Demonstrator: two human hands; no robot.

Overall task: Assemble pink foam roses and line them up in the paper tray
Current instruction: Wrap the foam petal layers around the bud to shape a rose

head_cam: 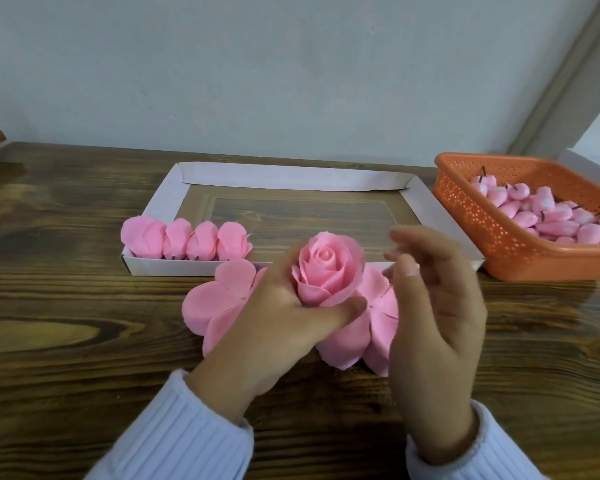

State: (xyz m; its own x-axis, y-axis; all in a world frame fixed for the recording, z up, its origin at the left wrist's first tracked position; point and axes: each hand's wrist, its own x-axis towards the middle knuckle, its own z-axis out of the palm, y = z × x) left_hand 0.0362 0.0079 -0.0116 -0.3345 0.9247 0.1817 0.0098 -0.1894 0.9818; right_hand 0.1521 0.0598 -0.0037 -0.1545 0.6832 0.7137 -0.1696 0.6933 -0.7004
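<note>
My left hand (pixel 284 317) grips a finished pink foam rose (pixel 328 268) from below, its bloom facing up, thumb across the base. My right hand (pixel 437 306) hovers just right of the rose with fingers relaxed and slightly blurred, holding nothing. Under both hands lie stacks of flat pink foam petal sheets (pixel 219 303). Behind them sits the white paper tray (pixel 291 176), with several pink roses (pixel 184 240) lined up on their sides along its near left edge.
An orange perforated plastic basket (pixel 471 216) at the right holds several pink rose buds (pixel 551 216) on dark stems. All of it rests on a dark wooden table (pixel 66 271) against a pale wall. A white box edge shows behind the basket.
</note>
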